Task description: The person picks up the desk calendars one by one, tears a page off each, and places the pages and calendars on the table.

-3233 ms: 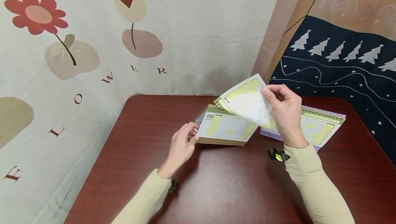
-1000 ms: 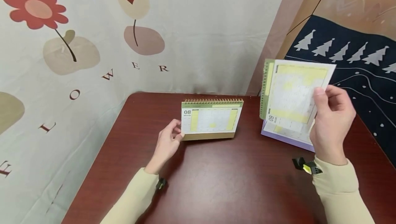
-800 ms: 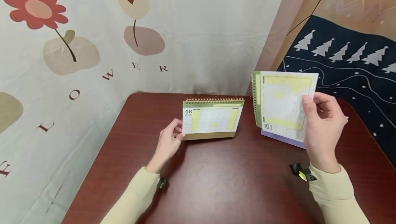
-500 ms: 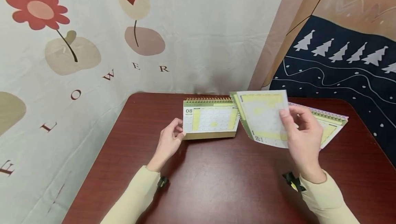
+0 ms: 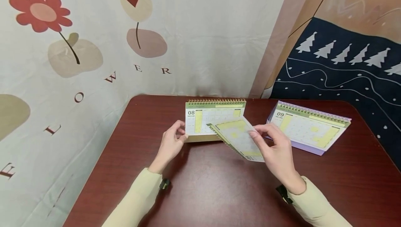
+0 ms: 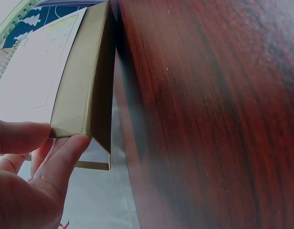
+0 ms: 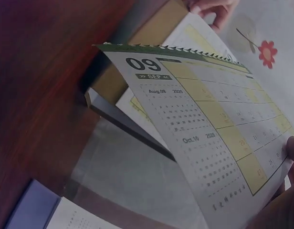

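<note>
Behind the loose page (image 5: 239, 137) pinched in right fingers (image 5: 254, 134), calendar (image 5: 200, 119) half hidden, left-held.

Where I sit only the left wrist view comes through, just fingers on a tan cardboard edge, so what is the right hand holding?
Observer: The right hand pinches a loose calendar page in front of the tan calendar.
Operator: Which month is that page?
Observer: The right wrist view shows it headed 09 SEP.
Operator: And the tan calendar's open sheet?
Observer: It shows 08; the left hand grips its left end.
Operator: Anything else on the table?
Observer: A purple calendar stands to the right, showing 09.
</note>
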`<state>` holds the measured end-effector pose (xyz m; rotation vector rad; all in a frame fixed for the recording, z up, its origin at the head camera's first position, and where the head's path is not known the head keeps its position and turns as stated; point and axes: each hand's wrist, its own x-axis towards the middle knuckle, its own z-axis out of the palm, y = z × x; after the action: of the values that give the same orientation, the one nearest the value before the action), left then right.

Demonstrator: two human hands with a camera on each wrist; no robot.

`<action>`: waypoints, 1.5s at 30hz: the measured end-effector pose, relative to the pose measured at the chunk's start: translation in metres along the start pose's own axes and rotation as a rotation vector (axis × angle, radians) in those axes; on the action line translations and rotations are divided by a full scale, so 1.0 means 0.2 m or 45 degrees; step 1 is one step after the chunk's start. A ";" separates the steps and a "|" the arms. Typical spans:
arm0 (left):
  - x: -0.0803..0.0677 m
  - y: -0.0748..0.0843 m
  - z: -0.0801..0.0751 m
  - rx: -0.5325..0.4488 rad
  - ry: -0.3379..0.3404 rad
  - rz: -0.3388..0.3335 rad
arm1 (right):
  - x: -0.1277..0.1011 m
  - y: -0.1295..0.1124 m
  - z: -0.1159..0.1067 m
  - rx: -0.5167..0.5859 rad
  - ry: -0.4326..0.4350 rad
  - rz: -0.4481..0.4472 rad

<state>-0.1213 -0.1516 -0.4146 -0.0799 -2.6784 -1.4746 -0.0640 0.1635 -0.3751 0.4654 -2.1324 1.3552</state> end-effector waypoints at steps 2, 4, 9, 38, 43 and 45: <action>0.00 0.00 0.00 0.000 0.002 0.000 | -0.01 0.01 0.02 -0.012 -0.011 -0.034; 0.00 -0.01 0.00 0.003 0.009 0.000 | -0.02 0.01 0.04 -0.023 -0.016 -0.096; 0.01 -0.02 0.00 0.001 0.029 -0.006 | -0.04 0.02 0.09 -0.075 -0.021 -0.308; 0.04 -0.02 -0.02 -0.098 -0.032 -0.029 | -0.29 0.02 0.24 -0.373 -0.741 -0.446; 0.04 -0.01 -0.02 -0.094 -0.032 -0.018 | -0.31 0.03 0.26 -0.398 -0.801 -0.470; 0.05 -0.02 -0.01 -0.094 -0.030 -0.017 | -0.32 0.04 0.26 -0.411 -0.840 -0.473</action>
<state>-0.1305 -0.1554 -0.4148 -0.0847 -2.6476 -1.5867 -0.0324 0.1191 -0.4377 1.2291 -2.5342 0.6774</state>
